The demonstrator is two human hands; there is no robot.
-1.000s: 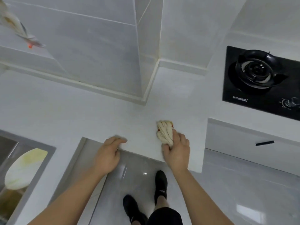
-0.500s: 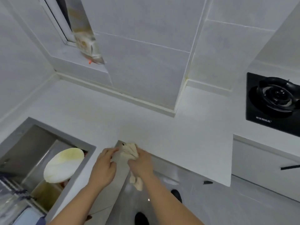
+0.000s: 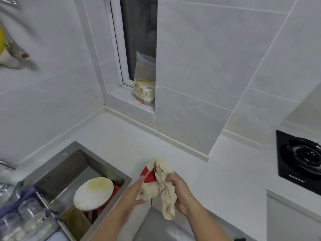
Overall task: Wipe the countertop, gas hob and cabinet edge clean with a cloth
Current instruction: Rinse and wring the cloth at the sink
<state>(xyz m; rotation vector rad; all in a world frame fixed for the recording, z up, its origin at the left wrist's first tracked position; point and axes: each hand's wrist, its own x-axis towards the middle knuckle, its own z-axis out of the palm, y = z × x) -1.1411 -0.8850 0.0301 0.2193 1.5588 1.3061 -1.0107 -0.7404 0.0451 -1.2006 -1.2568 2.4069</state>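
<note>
**Cloth being regathered at counter's front edge**

The cloth [image 3: 160,186], cream with a red patch, was bunched between both hands just above the countertop [image 3: 217,180]. The right hand [image 3: 180,193] had fingers curled round its crumpled bulk, a tail hanging below the palm. The left hand [image 3: 133,193] lay with fingers nearly straight against the cloth's near side. Judgement: refold to a flat, fresh face under the right fingertips before wiping. The gas hob [image 3: 300,159] sat well to the right of the right fingers.
</note>
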